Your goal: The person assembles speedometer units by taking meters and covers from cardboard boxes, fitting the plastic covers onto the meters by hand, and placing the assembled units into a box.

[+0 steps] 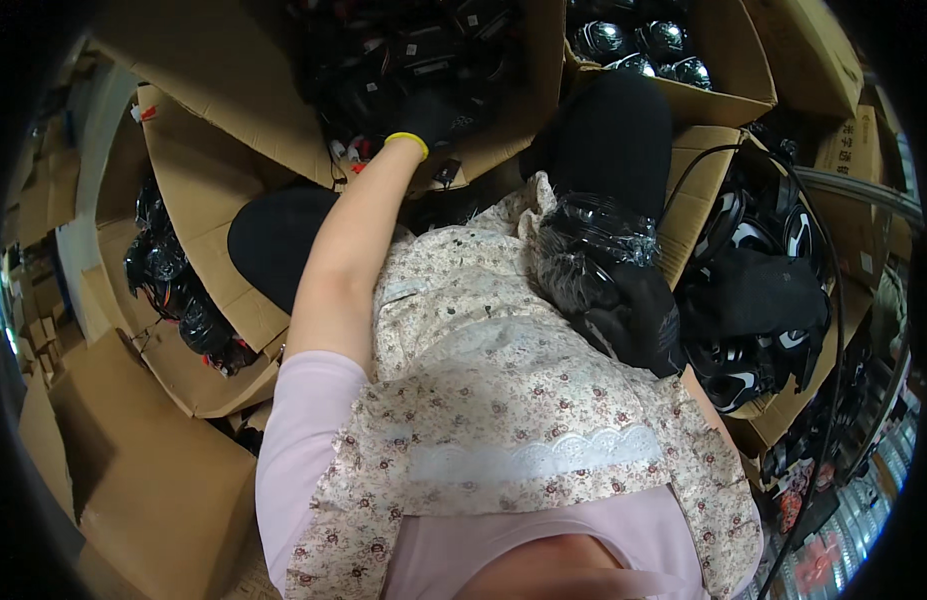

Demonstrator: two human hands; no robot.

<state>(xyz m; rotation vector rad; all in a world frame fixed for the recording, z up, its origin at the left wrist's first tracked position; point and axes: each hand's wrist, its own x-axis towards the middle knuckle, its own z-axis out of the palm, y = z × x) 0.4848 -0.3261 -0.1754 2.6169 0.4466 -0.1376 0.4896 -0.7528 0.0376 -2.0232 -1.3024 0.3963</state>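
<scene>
My left hand (431, 118), in a black glove with a yellow cuff, reaches into a large cardboard box (218, 75) in front of me. It is among dark packages (423, 60) with small white labels, and its fingers blend into them, so its grip is not visible. In a black glove too, my right hand (638, 325) is closed at my lap on a black item in clear plastic wrap (603, 240). The wrapped item lies against my right thigh, over the floral apron (463, 350). The exact kind of item cannot be made out.
At the far right a carton holds shiny rounded black pieces (598, 40). Beside my right arm stands an open carton with black-and-white padded gear (753, 235). A black cable (840, 300) hangs past it. Black bagged items (168, 255) fill a carton at left.
</scene>
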